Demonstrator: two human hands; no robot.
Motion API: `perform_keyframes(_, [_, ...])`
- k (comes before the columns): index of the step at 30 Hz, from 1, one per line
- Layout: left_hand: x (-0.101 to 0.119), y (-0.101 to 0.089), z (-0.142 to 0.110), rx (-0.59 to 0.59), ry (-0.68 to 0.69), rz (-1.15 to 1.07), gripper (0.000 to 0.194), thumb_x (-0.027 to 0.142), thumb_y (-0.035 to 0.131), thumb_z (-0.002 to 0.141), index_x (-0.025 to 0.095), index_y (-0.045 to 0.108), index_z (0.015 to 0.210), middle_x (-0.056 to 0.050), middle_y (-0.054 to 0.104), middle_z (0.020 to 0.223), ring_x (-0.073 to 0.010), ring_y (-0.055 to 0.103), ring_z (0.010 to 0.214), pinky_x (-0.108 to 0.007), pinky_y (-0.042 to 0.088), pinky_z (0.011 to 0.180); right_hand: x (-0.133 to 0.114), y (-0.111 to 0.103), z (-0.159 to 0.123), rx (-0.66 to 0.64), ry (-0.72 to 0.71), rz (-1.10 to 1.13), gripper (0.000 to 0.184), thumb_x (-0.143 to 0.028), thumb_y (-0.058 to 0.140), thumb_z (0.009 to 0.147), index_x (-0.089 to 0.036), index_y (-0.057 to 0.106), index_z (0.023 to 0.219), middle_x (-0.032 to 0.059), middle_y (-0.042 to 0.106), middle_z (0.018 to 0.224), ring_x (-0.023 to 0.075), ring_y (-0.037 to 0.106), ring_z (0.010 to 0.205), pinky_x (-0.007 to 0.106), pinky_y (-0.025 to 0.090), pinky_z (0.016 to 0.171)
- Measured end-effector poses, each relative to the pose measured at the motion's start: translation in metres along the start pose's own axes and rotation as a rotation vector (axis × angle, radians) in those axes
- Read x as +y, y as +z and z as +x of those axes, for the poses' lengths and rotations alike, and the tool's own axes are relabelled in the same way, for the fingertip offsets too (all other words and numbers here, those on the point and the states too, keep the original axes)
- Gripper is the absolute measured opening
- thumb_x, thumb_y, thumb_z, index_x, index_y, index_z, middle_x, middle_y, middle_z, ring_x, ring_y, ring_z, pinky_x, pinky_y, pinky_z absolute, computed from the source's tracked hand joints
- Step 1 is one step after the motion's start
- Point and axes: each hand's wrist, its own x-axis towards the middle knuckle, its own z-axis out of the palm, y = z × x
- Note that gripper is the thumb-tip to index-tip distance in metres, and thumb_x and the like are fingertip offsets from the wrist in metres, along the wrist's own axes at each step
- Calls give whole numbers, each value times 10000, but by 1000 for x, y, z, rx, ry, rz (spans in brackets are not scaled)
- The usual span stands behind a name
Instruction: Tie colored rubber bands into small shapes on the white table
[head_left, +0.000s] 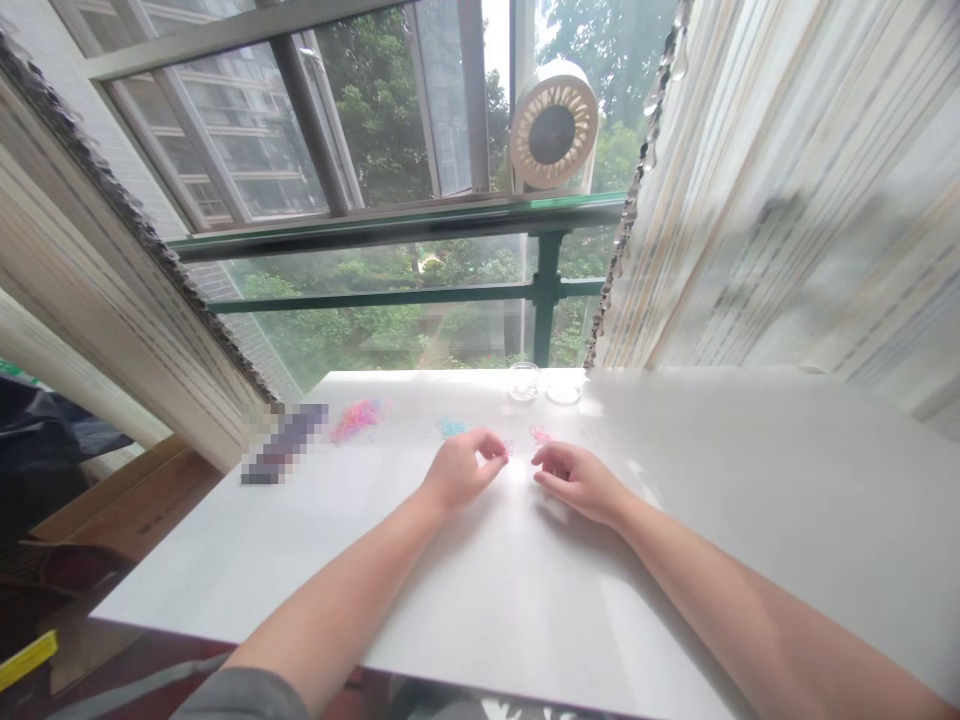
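Note:
My left hand [463,468] is over the middle of the white table [360,540], thumb and forefinger pinched together. At their tips shows a small pinkish-purple rubber band [508,447], thin and partly hidden. Facing it, a short gap away, my right hand [576,480] has curled fingers with the thumb apart, and I see nothing between them. Just beyond the right fingertips lies a little group of pink rubber bands [539,434]. A small heap of teal rubber bands [451,428] rests behind my left hand.
Farther left is a larger pile of mixed pink, orange and purple bands [356,420], beside a blurred-out dark item [285,445]. Two small clear round dishes [523,382] stand near the back edge. A round white fan [555,135] is by the window; curtains [750,200] hang at both sides.

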Motion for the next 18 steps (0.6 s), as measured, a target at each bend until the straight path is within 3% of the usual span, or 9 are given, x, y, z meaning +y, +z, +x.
perform_keyframes(5, [4, 25, 7, -25, -70, -174, 139, 313, 618, 738, 182, 621, 784, -30, 689, 783, -151, 641, 719, -264, 494, 673, 1, 1, 1, 56, -45, 110, 143, -237, 555, 759, -180, 545, 889, -65, 473, 588, 73, 376, 483, 277, 426, 679])
perform_keyframes(9, [2, 26, 7, -29, -101, -232, 184, 342, 635, 725, 172, 617, 793, -46, 691, 802, -156, 644, 724, -265, 500, 663, 1, 2, 2, 71, -38, 119, 139, -254, 558, 762, -179, 551, 879, -53, 495, 588, 78, 362, 465, 251, 400, 560])
perform_keyframes(18, [6, 32, 16, -42, -89, -193, 174, 337, 638, 709, 169, 618, 750, -44, 690, 767, -154, 632, 698, -267, 498, 645, -1, 2, 2, 142, -39, 78, 86, -261, 531, 789, -194, 570, 827, 28, 613, 713, 165, 564, 663, 274, 437, 610])
